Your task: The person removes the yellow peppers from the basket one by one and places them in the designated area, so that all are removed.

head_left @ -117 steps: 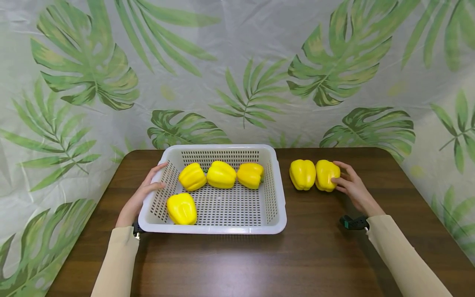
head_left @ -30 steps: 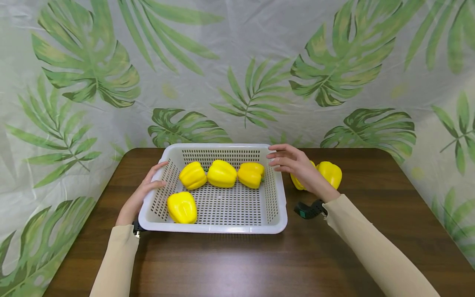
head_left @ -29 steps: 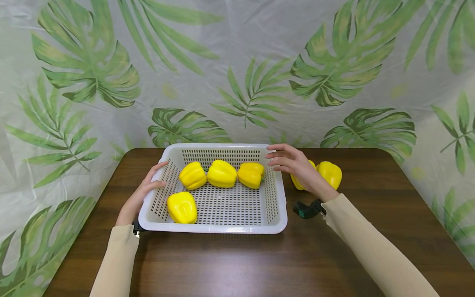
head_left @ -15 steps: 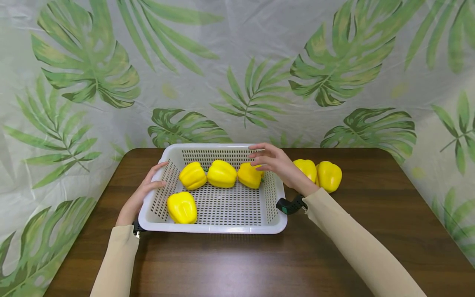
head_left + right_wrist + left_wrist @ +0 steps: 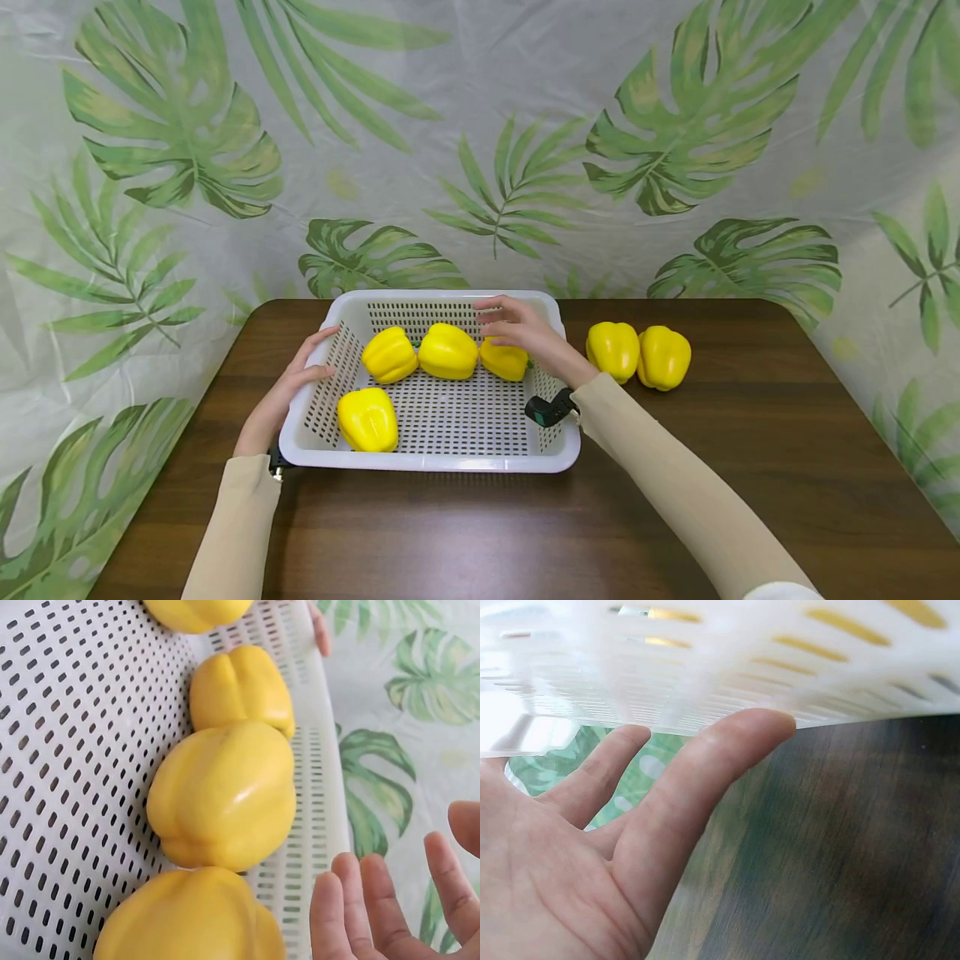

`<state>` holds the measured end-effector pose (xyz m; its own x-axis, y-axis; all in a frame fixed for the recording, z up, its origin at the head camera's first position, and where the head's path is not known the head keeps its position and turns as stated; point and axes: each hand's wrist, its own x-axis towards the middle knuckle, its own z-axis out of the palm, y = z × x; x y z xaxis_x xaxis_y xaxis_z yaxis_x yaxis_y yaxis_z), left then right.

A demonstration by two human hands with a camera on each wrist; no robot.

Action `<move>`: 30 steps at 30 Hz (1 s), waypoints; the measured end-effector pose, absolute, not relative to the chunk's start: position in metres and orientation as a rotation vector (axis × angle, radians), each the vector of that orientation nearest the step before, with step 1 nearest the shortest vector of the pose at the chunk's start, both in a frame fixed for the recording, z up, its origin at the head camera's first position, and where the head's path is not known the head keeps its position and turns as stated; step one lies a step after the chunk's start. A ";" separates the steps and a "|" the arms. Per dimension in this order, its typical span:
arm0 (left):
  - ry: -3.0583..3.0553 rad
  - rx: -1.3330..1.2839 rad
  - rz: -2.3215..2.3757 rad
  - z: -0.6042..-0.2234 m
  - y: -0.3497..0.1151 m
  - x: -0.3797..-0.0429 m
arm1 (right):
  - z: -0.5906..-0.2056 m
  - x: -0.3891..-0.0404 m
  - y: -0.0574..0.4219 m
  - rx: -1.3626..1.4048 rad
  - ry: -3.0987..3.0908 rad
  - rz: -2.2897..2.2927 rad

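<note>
Right hand (image 5: 523, 331) moved left over the basket (image 5: 442, 462), mid-frame.
Its fingers hung apart; left hand (image 5: 285, 388), fingers spread, touched the basket centre-left.

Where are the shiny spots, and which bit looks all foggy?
Head view: pale glare on the table in front of the basket; right wrist view: a small bright glint on the middle pepper of the row of three; left wrist view: the basket looks hazy and washed out, with blown-out white at the picture's left edge.
</note>
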<state>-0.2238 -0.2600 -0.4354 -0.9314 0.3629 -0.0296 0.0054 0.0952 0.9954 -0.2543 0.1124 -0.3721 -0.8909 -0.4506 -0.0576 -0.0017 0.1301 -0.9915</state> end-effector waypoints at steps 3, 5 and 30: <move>2.104 0.380 1.923 -0.436 -0.260 -0.224 | -0.374 -0.257 0.106 -0.438 2.095 -1.774; 2.100 0.386 1.930 -0.436 -0.260 -0.224 | -0.375 -0.260 0.102 -0.443 2.115 -1.739; 2.126 0.318 1.884 -0.436 -0.261 -0.221 | -0.393 -0.269 0.067 -0.507 2.321 -1.404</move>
<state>-0.2213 -0.2612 -0.4357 -0.9360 0.3462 -0.0641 -0.0220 0.1243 0.9920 -0.2693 0.0674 -0.3927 -0.8629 -0.4876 -0.1329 -0.1087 0.4358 -0.8935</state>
